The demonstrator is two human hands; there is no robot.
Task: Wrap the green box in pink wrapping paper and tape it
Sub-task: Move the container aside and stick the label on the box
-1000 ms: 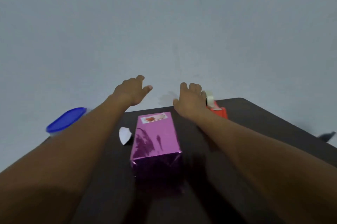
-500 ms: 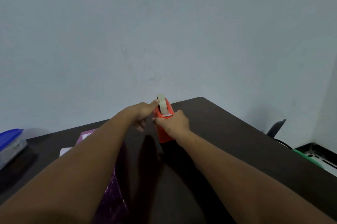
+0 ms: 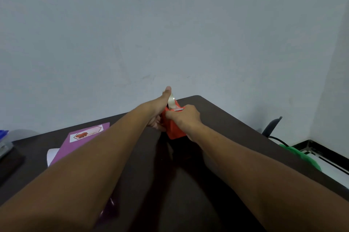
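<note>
Now both hands work at the dispenser [image 3: 172, 128].
Right hand [image 3: 186, 117] grips it; left hand [image 3: 158, 112] pinches the tape [image 3: 171, 102] (thumb up), box [image 3: 83, 141] left on desk [image 3: 236, 128].

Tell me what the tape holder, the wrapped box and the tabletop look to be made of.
Tape dispenser: likely plastic, going by its flat, even orange-red faces with a dull sheen.
Wrapped box: covered in pink-purple paper, probably foil-like; a printed label sits on top.
Table: dark brown, smooth and matte, perhaps laminate; no grain shows.
</note>
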